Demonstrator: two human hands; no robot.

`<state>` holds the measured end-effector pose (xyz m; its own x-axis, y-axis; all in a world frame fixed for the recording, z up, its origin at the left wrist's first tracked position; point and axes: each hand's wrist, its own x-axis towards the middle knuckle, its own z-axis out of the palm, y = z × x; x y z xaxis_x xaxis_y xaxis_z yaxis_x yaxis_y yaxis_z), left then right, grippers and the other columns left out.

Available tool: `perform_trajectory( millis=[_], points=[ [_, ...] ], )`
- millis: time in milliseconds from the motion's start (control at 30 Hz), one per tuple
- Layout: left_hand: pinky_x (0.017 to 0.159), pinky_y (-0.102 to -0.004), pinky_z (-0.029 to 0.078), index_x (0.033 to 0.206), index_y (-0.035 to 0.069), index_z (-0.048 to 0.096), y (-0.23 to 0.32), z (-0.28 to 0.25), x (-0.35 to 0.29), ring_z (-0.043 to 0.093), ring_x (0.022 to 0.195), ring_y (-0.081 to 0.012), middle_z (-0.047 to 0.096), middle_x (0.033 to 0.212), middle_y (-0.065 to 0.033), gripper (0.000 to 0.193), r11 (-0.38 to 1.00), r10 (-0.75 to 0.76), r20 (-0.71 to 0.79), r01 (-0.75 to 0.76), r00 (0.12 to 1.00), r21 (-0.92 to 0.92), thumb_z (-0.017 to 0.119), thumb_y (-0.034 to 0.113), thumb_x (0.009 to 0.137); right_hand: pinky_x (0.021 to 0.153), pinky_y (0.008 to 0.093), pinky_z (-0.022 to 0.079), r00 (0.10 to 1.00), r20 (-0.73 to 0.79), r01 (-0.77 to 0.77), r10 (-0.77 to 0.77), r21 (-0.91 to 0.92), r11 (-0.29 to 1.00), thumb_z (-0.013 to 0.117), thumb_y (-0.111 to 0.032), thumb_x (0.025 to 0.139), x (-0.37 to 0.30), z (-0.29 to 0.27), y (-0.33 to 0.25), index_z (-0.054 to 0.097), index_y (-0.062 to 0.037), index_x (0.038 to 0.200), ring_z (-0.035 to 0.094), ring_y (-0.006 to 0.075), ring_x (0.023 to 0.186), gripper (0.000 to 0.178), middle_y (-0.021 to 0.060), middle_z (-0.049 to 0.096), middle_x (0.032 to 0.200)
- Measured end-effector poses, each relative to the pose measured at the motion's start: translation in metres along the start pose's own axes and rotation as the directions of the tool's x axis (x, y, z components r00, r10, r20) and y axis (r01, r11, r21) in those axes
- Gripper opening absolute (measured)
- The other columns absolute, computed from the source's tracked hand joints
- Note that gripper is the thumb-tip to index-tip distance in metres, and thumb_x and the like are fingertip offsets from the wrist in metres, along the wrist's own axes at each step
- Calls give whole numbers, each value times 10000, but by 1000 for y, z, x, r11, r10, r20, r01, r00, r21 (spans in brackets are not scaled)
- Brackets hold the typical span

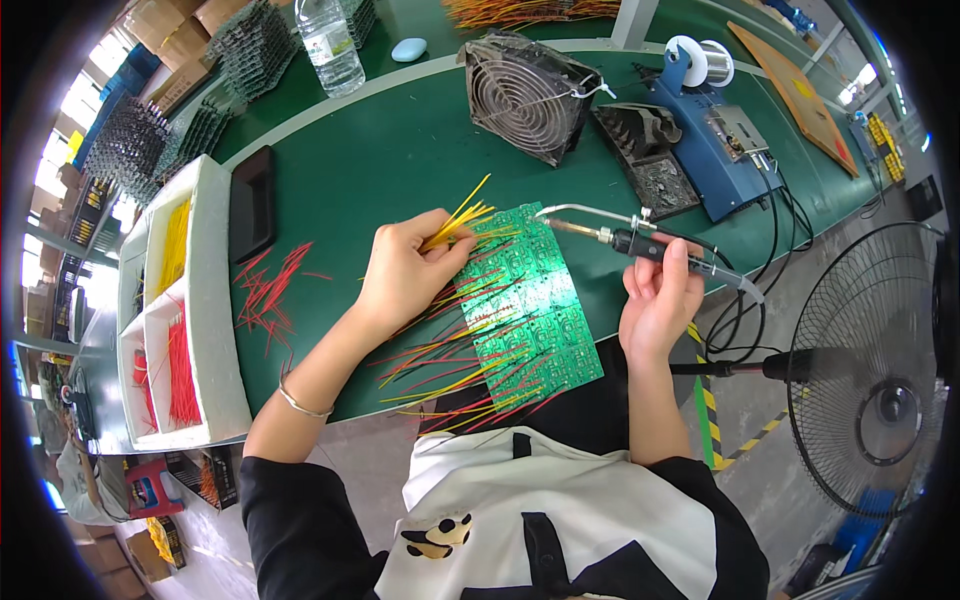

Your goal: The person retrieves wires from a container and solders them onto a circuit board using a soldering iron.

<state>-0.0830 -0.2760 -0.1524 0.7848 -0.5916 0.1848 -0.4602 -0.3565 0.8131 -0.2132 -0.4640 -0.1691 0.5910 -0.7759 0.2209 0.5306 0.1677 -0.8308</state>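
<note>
My left hand (pixel 418 262) is closed around a bunch of yellow wires (pixel 462 218) above the upper left edge of a green circuit board panel (pixel 545 290). Red, yellow and black wires (pixel 450 370) stick out from the panel's left side. In my right hand (pixel 660 300) is a soldering iron (pixel 640 245) with a thin curved metal tube along it. Its tip points left, close to the panel's upper right corner; whether it touches cannot be made out. Loose red wires (pixel 268 295) lie on the green table (pixel 380 150) left of my left hand.
At the left stands a white foam box (pixel 215 360) with red and yellow wires in compartments, beside a black tray (pixel 254 205). Farther back are a water bottle (pixel 330 50), a square fan (pixel 525 95) and a blue soldering station (pixel 710 140) with a solder spool (pixel 700 62). A floor fan (pixel 880 370) stands right.
</note>
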Motion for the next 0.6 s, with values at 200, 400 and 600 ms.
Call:
perform_trajectory(
  millis=[200, 400, 600],
  points=[
    [441, -195, 230, 763, -25, 607, -3, 5, -1, 268, 505, -9, 351, 529, 53, 80, 999, -33, -11, 33, 999, 1, 616, 53, 774, 413, 190, 288, 984, 43, 175, -172, -55, 983, 497, -121, 887, -7, -8, 11, 503, -1, 892, 384, 37, 478, 120, 31, 505, 709],
    [409, -208, 282, 721, -1, 598, -10, 7, 0, 302, 438, -32, 371, 461, -2, 69, 1000, 5, -75, -6, 997, -8, 637, 57, 728, 437, 196, 311, 979, 68, 200, -193, -126, 972, 482, -109, 888, -4, -5, 12, 502, 8, 892, 400, 49, 494, 119, 33, 500, 673],
    [450, -187, 233, 729, -42, 589, -6, 5, -2, 297, 530, -2, 397, 567, 62, 99, 997, -47, -35, 45, 998, -58, 624, 36, 779, 415, 202, 217, 971, 60, 239, -231, -247, 939, 435, -157, 910, -3, 0, 16, 503, -13, 880, 295, 37, 460, 162, -15, 377, 543]
  ],
)
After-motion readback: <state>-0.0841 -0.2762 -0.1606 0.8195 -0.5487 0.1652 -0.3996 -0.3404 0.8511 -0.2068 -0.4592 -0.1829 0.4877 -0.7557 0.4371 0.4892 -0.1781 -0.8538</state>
